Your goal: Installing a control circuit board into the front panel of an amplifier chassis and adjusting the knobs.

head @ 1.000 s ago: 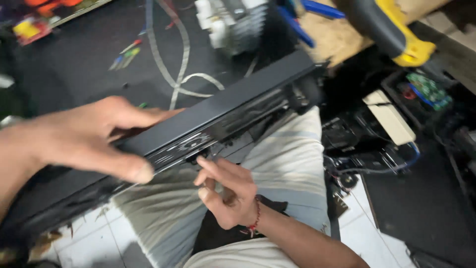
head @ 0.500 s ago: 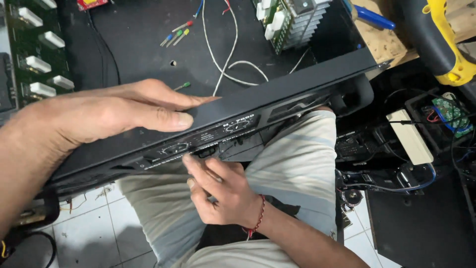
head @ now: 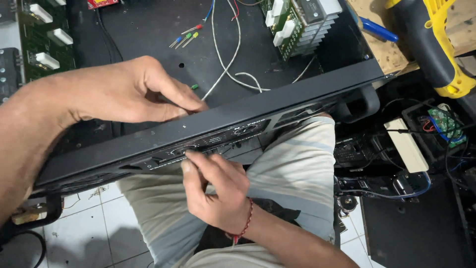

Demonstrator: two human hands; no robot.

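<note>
White floor tiles underlie a matte black chassis (head: 258, 106); left hand (head: 124, 92) grips its rim, right hand (head: 218, 191) pinches its front.

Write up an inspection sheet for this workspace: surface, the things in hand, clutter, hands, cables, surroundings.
Surface: black metal chassis floor, tilted toward the lap.
Job's things: black front panel of the open chassis; heat-sink board inside.
Clutter: loose coloured LEDs; yellow-and-black power tool; blue-handled tool.
Hands: left hand rests on the panel's top edge, fingertips pinched inside; right hand presses fingertips at the panel face from below.
Cables: white wires loop across the chassis floor; blue cable lower right.
Surroundings: white tiled floor; green circuit board at left.
</note>
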